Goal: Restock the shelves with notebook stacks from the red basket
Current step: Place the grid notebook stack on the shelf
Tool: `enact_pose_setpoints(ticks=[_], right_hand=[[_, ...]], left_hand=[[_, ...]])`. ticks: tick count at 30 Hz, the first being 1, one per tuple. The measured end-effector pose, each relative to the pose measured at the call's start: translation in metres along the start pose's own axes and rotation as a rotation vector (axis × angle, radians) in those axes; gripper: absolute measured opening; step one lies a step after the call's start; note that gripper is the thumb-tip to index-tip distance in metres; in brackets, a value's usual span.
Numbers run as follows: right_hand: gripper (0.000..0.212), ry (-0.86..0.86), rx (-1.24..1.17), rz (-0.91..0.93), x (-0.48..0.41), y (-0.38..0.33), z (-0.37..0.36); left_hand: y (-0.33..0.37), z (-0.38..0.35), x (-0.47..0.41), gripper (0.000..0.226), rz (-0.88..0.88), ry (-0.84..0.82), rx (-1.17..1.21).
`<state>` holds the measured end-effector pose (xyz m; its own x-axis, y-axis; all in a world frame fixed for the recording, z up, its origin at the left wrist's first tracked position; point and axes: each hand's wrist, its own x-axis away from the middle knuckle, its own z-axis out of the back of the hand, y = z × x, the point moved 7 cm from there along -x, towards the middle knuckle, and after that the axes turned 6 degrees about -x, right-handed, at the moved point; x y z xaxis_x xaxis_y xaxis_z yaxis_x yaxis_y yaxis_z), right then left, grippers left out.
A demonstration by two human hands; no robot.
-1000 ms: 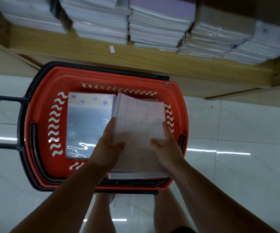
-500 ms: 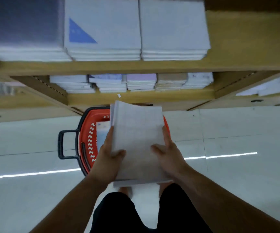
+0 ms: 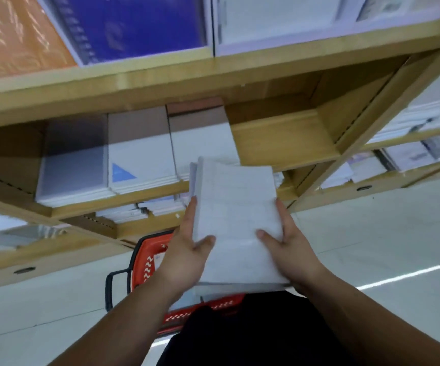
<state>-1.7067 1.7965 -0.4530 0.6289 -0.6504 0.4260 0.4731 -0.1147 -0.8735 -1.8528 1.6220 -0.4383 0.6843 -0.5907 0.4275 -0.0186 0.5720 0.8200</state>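
Observation:
A stack of pale grid-patterned notebooks (image 3: 237, 215) is held level in front of me, gripped on both sides. My left hand (image 3: 187, 249) clasps its left edge with the thumb on top, and my right hand (image 3: 290, 249) clasps the right edge the same way. The stack's far end reaches the front lip of the middle wooden shelf (image 3: 282, 143), where bare wood shows to the right of three notebook piles (image 3: 139, 157). The red basket (image 3: 147, 262) stands on the floor below, mostly hidden by my arms and the stack.
The upper shelf carries orange (image 3: 15, 35), blue (image 3: 139, 22) and white (image 3: 279, 17) notebooks. A slanted wooden upright (image 3: 366, 133) divides this bay from more stacks at the right. Lower shelves hold further piles. The glossy pale floor (image 3: 385, 247) spreads right.
Both hands lifted the notebook stack out of the red basket and up to the middle shelf. The view rose from the basket to the shelves.

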Motion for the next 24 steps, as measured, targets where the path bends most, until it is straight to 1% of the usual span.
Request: enact_pose_setpoints(ticks=[4,8,11,15,19,22,24], right_hand=[[0.081,0.002,0.024,0.044,-0.04,-0.008,0.061],[0.081,0.011,0.028,0.033,-0.091,-0.007,0.111],[0.08,0.0,0.039,0.023,-0.13,-0.01,0.132],[0.077,-0.027,0.005,0.006,-0.181,-0.009,0.137],[0.077,-0.028,0.084,0.065,-0.222,-0.013,0.12],[0.079,-0.007,0.091,0.035,-0.246,-0.007,0.11],[0.079,-0.002,0.146,0.033,-0.254,-0.002,0.109]], left_hand=[[0.043,-0.047,-0.033,0.08,-0.023,0.011,0.01],[0.076,-0.091,-0.079,0.078,0.011,0.006,0.012],[0.087,-0.113,-0.115,0.078,0.055,0.019,0.027],[0.085,-0.126,-0.16,0.075,0.123,0.054,0.045],[0.065,-0.124,-0.19,0.073,0.219,0.138,0.083],[0.053,-0.127,-0.188,0.079,0.28,0.182,0.053],[0.05,-0.133,-0.177,0.081,0.275,0.168,0.035]])
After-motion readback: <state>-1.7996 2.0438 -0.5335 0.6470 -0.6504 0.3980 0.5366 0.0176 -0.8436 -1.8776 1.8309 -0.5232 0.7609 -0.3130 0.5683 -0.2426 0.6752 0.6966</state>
